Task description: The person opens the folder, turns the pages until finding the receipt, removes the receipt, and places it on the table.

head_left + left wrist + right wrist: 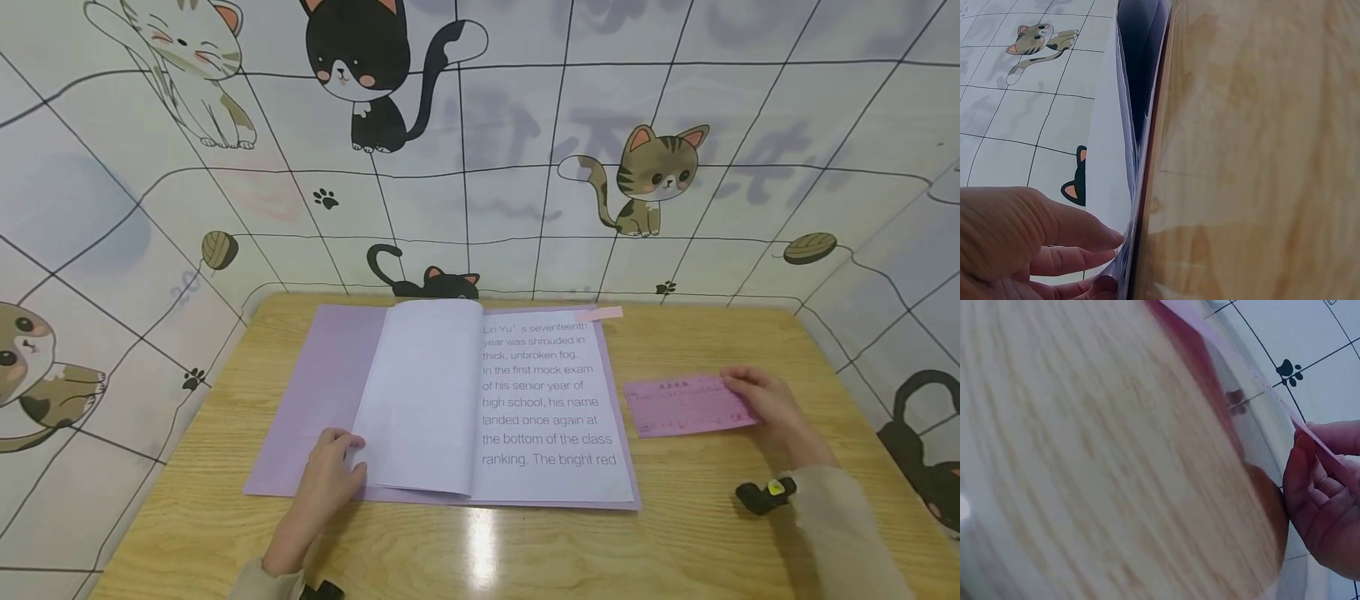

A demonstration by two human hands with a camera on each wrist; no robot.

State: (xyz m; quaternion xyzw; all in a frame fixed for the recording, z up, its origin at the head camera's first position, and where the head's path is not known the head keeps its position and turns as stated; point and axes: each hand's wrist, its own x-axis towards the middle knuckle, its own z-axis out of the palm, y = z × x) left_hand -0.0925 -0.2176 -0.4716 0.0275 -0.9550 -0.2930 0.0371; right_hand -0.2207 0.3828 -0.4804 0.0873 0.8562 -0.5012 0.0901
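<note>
An open booklet with a purple cover lies on the table. Its left page is blank, while large printed text fills the right page. My left hand rests on the outer edge of the left page; in the left wrist view its thumb and fingertips touch the sheets' edge. To the right of the booklet, my right hand pinches the right end of a pink paper slip with small dark writing. In the right wrist view the slip stands raised off the tabletop at a slant.
A pale pink tab sticks out at the booklet's top right corner. The wooden table has a glossy surface with a light reflection near the front. A wall covering with cartoon cats rises behind the table and at both sides.
</note>
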